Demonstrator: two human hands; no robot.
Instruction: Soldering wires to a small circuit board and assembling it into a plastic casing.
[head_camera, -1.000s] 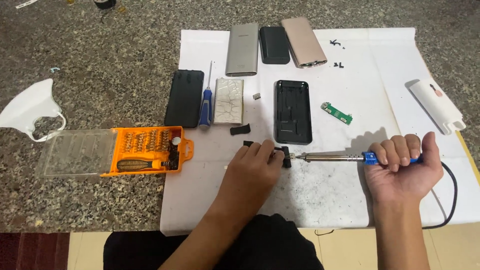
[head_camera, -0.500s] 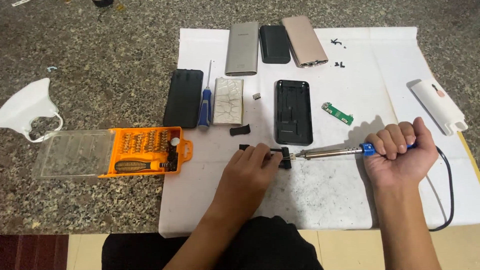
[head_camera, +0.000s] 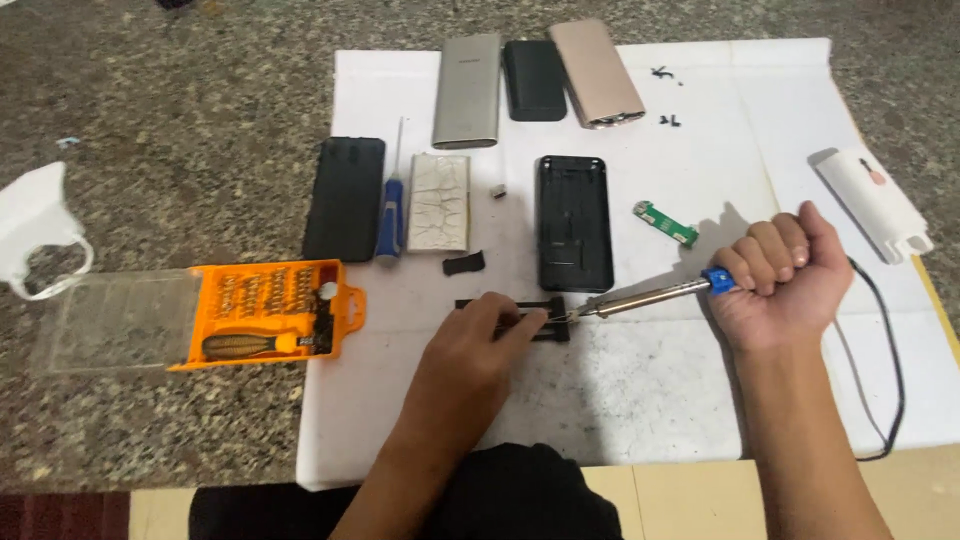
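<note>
Soldering going on at the white sheet on the stone counter.

The right hand is gripping a soldering iron in a closed fist, its tip touching the end of a small black part lying on the white sheet. The left hand is pressing down on that part, fingers pinning it flat. An open black case is sitting just behind, a green circuit board near it, and an orange bit set is lying off to the left.
</note>
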